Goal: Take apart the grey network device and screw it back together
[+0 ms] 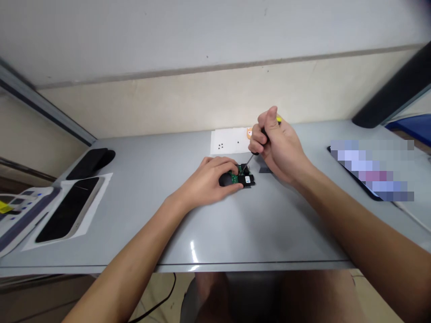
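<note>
In the head view, my left hand (215,181) grips a small black device with an exposed green circuit board (235,178) on the desk, thumb along its near side and fingers over its far side. A white label sits on the black part (247,180) at the right. My right hand (278,143) is wrapped round a screwdriver (249,159), its handle mostly hidden by the fingers. The shaft slants down and left, with its tip at the circuit board. Behind the device, several tiny black screws (220,146) lie on white paper (229,137).
A dark grey piece (265,170) lies under my right hand. To the left are a phone (69,208) on paper, a black object (89,162) and a power strip (25,213). A lit, blurred-out screen (372,172) with a cable is at right. The wall bounds the desk's back.
</note>
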Tool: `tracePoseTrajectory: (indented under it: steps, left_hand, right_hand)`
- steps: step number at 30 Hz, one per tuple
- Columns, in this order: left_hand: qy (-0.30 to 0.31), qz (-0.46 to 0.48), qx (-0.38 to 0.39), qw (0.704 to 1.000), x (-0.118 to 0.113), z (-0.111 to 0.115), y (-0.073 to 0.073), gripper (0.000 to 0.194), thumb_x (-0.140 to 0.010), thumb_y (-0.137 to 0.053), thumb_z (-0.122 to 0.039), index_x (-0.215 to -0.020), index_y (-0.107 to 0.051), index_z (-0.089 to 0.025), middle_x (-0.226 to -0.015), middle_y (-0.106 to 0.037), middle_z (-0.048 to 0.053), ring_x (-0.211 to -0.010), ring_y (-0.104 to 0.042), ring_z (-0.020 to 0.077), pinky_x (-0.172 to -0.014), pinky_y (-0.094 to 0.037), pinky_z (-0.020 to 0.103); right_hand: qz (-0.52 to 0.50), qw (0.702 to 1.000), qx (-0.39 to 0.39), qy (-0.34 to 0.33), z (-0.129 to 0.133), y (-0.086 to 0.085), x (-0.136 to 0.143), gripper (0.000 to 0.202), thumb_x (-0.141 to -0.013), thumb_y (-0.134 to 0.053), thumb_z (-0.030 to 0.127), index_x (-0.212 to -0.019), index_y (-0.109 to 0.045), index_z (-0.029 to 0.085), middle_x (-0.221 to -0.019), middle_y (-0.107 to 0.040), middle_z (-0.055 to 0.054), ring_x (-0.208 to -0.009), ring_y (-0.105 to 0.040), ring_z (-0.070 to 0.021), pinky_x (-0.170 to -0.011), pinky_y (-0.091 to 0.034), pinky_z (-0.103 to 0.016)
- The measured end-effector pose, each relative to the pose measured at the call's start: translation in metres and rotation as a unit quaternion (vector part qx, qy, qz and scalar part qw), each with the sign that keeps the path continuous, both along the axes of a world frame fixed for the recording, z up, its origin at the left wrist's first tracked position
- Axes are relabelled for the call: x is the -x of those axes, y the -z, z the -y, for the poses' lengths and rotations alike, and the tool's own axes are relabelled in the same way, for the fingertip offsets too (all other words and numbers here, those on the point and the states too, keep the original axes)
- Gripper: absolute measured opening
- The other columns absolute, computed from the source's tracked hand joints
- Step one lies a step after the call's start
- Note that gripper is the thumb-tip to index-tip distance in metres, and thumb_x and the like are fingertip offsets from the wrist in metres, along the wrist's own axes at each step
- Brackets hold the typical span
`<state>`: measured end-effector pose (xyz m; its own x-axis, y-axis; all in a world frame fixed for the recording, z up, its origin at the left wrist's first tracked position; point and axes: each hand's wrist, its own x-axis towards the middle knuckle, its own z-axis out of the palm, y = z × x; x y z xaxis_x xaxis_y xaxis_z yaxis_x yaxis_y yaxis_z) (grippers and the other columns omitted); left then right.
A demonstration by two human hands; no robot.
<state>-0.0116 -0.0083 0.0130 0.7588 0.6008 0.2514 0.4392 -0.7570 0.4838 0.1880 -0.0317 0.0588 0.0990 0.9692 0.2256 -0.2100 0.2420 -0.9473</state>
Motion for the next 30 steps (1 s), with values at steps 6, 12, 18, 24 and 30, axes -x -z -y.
tracePoseTrajectory:
  steps: [6, 12, 18, 24, 30]
  left_hand:
    - [-0.007, 0.003, 0.005, 1.0, 0.001, 0.0, 0.0, 0.022, -0.097, -0.069, -0.046, -0.104, -0.065, -0.025, -0.125, -0.075, 0.004, -0.119, -0.068, 0.028, -0.11, -0.045, 0.047]
    - [0.002, 0.003, -0.01, 1.0, 0.001, 0.0, 0.001, 0.023, -0.1, -0.067, -0.047, -0.11, -0.072, -0.026, -0.133, -0.073, 0.006, -0.127, -0.066, 0.0295, -0.114, -0.044, 0.048]
    - [0.0, -0.003, -0.007, 1.0, 0.0, 0.0, 0.001, 0.022, -0.099, -0.07, -0.044, -0.11, -0.074, -0.026, -0.133, -0.073, 0.006, -0.127, -0.066, 0.0295, -0.115, -0.042, 0.048]
    - [-0.002, 0.003, -0.007, 1.0, 0.0, -0.001, 0.003, 0.022, -0.098, -0.071, -0.044, -0.111, -0.074, -0.026, -0.136, -0.072, 0.006, -0.129, -0.065, 0.03, -0.116, -0.041, 0.049]
    - [-0.01, -0.007, 0.002, 1.0, -0.001, 0.0, 0.0, 0.022, -0.097, -0.072, -0.044, -0.111, -0.074, -0.027, -0.135, -0.072, 0.006, -0.129, -0.065, 0.0302, -0.117, -0.041, 0.05]
  right_hand:
    - [-0.027, 0.999, -0.009, -0.029, 0.002, -0.003, -0.001, 0.054, -0.088, -0.065, 0.08, -0.093, -0.063, 0.027, -0.075, -0.052, 0.001, -0.068, -0.055, -0.0146, -0.064, -0.05, -0.031]
    - [-0.006, 1.0, -0.009, 0.0, 0.002, -0.001, 0.0, 0.06, -0.077, -0.079, 0.077, -0.076, -0.047, 0.026, -0.072, -0.049, 0.003, -0.066, -0.053, -0.0131, -0.062, -0.048, -0.029]
    - [-0.001, 1.0, -0.024, 0.016, 0.001, 0.001, 0.004, 0.059, -0.082, -0.067, 0.084, -0.081, -0.052, 0.027, -0.064, -0.031, 0.006, -0.055, -0.037, -0.0117, -0.054, -0.041, -0.029]
    - [-0.009, 1.0, -0.01, -0.011, 0.007, -0.007, 0.003, 0.063, -0.089, -0.05, 0.089, -0.085, -0.059, 0.026, -0.063, -0.034, 0.004, -0.054, -0.038, -0.0133, -0.057, -0.042, -0.032]
    - [0.004, 1.0, -0.016, -0.013, 0.008, -0.007, 0.004, 0.061, -0.086, -0.057, 0.088, -0.088, -0.062, 0.027, -0.066, -0.041, 0.004, -0.056, -0.044, -0.0133, -0.058, -0.044, -0.031]
